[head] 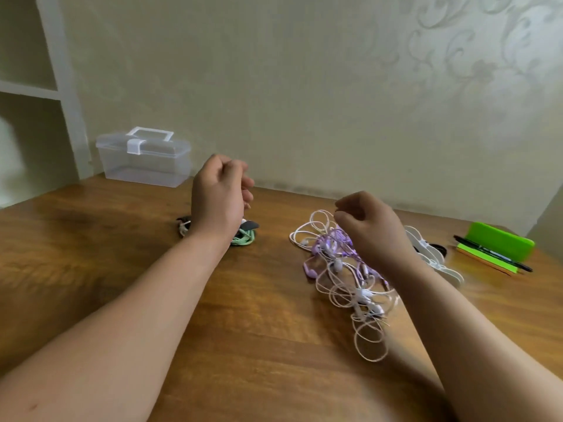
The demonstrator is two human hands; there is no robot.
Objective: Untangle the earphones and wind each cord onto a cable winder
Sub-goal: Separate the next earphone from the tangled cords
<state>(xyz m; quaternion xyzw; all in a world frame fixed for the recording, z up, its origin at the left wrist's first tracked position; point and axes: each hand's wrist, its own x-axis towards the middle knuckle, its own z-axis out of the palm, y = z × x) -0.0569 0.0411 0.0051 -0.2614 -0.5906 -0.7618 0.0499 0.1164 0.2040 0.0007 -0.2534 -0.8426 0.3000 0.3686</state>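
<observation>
While the left hand (221, 193) and right hand (370, 228) hover curled (grip unclear), earphones (330, 246) lie tangled.

I find open table (259, 330) left of the earphone tangle (344, 278) | wound cords (243, 239) farther left | white winders (447, 271) crowd its right

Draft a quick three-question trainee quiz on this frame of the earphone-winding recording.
1. True or false: the clear plastic box by the wall has its lid off.
2. Which hand is over the tangled earphones? A. left B. right C. both
3. What colour is the wound cord that shows at the wrist of the left hand?

Key: 1 false, the lid is on. 2 B, the right hand. 3 green.
</observation>
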